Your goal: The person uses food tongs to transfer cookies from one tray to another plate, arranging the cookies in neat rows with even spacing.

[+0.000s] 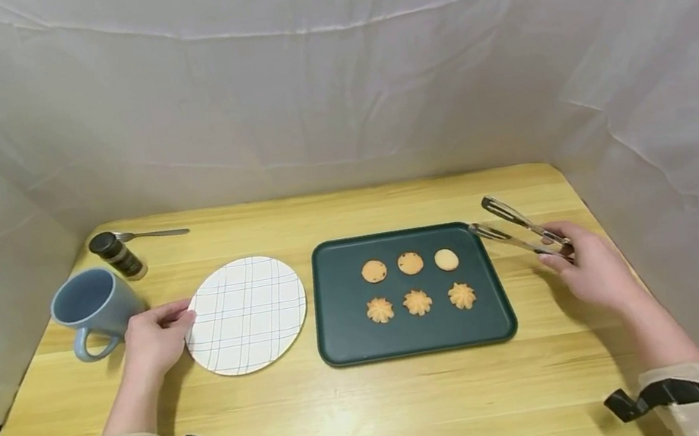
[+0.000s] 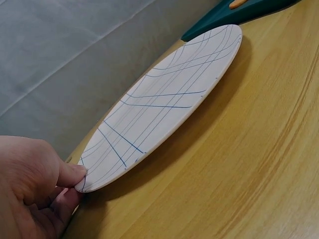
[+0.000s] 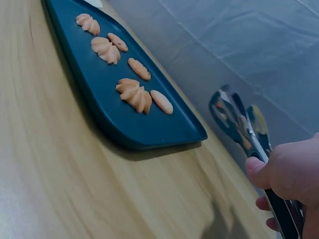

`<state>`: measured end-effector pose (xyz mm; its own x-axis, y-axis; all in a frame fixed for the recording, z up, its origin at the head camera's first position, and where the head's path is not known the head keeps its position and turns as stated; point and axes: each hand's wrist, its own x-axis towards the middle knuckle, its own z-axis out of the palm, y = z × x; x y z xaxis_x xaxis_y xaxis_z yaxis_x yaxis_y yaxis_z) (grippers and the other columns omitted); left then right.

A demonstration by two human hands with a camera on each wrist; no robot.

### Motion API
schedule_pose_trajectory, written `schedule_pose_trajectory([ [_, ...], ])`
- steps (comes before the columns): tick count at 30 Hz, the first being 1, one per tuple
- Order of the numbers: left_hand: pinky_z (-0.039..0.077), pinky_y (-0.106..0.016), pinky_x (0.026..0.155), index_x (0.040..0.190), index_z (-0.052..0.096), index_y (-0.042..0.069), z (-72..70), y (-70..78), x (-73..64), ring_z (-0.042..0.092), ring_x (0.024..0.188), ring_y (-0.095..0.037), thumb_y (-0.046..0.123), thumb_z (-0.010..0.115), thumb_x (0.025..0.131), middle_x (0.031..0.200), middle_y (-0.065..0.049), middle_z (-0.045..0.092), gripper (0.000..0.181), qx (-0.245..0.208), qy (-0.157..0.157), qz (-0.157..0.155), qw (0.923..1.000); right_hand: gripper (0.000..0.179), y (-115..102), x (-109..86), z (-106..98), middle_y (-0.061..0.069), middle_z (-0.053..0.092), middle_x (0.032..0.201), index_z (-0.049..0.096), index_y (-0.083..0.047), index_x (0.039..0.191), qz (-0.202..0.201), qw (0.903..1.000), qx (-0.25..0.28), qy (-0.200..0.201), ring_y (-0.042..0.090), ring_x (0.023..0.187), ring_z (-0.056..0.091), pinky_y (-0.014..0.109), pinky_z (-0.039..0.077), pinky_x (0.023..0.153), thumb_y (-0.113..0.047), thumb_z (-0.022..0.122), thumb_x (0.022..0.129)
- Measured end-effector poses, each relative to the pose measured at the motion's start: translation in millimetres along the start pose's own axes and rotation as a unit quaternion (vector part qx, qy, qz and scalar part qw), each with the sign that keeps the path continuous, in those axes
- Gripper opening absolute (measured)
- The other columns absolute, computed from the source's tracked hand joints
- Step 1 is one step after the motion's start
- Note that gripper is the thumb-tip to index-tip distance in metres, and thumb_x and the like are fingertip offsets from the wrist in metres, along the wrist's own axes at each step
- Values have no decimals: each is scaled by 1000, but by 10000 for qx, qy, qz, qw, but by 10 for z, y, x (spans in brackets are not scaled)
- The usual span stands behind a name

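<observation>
My left hand [image 1: 157,336] pinches the left rim of a round white plate [image 1: 246,315] with blue crossing lines, thumb on top and fingers beneath in the left wrist view. My right hand [image 1: 590,269] grips metal tongs [image 1: 521,228] near their hinged end, their two arms spread apart and pointing left toward the tray's upper right corner. Between the hands lies a dark green tray [image 1: 349,341] with two rows of cookies: smooth round ones such as this cookie [image 1: 410,263] behind, and ridged flower-shaped ones such as this cookie [image 1: 418,303] in front.
Left of the plate stands a blue mug [image 1: 97,310], its handle close to my left hand. Behind it are a black-capped spice jar [image 1: 117,255] and a fork [image 1: 154,234]. The wooden table [image 1: 358,432] is bordered by pale hanging cloth [image 1: 316,100] at the back and sides.
</observation>
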<state>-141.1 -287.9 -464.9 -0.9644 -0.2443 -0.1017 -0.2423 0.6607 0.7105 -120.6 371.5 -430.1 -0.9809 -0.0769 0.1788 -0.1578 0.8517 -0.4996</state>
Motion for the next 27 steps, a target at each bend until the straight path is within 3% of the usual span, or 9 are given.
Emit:
schedule_pose_trajectory([
  [7,47,-18,70,131,73,-1,-4,-7,-13,66,97,-21,22,67,104,114,-18,75,36,-22,42,-33,10000,46,-101,86,-6,17,69,110,59,1,143,-452,9979,66,-450,26,85,63,34,51,69,-9,74,100],
  [14,47,-19,70,131,73,0,19,7,-2,65,95,-20,22,68,103,114,-17,75,36,-31,24,-41,10000,48,-135,108,12,25,66,124,56,2,146,-570,9940,5,-932,36,98,65,57,51,86,-14,71,104],
  [17,47,-19,70,131,72,0,26,15,0,65,96,-20,22,68,103,114,-18,75,36,-25,23,-47,10000,49,-139,110,24,26,64,128,54,1,149,-528,9919,-60,-1154,39,105,64,62,49,89,-18,68,106],
  [23,47,-18,70,131,73,-1,27,25,-14,66,96,-21,20,68,103,114,-19,75,35,-61,45,2,10000,48,-169,125,60,13,69,111,57,-5,148,-546,9876,-389,-1420,26,89,61,50,49,77,-22,69,105],
  [27,47,-18,69,130,73,-1,17,22,-25,65,95,-21,19,68,103,114,-18,75,35,-93,66,2,9999,49,-185,139,103,17,69,122,58,-4,147,-581,9854,-538,-1509,28,95,64,53,51,80,-22,72,103],
])
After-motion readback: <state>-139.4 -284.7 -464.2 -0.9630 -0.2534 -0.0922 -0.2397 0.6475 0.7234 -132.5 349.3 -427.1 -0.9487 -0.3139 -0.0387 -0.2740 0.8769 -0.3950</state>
